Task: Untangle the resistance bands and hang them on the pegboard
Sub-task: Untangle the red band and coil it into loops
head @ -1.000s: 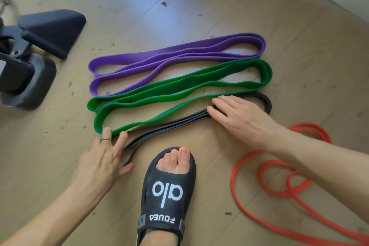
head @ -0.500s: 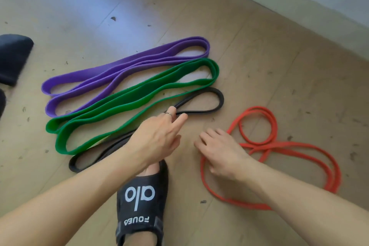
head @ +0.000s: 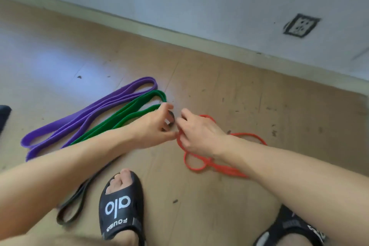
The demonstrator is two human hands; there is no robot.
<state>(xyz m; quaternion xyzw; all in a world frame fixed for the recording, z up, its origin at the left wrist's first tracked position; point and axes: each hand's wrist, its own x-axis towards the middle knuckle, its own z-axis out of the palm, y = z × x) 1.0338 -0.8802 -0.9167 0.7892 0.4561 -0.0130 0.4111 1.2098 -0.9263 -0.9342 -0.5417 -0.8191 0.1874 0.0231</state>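
Observation:
Four resistance bands lie on the wooden floor. The purple band (head: 89, 114) and the green band (head: 127, 116) lie folded side by side at the left. The black band (head: 73, 203) runs from my left foot up under my left arm, and its far end shows beside my left hand (head: 153, 126). That hand's fingers are curled over this end and reach the red band; blur hides what they hold. My right hand (head: 197, 136) grips the tangled red band (head: 199, 168), whose loops spread out under and behind it. No pegboard is in view.
My feet in black slides (head: 121, 205) (head: 289, 229) stand at the bottom. A wall with a skirting board (head: 219, 44) and a socket (head: 300, 25) runs across the back. A dark object (head: 4, 116) sits at the left edge.
The view has swung up and right toward the wall. My left hand has moved to the far end of the black band, and my right hand has closed on the red band, bunching its loops.

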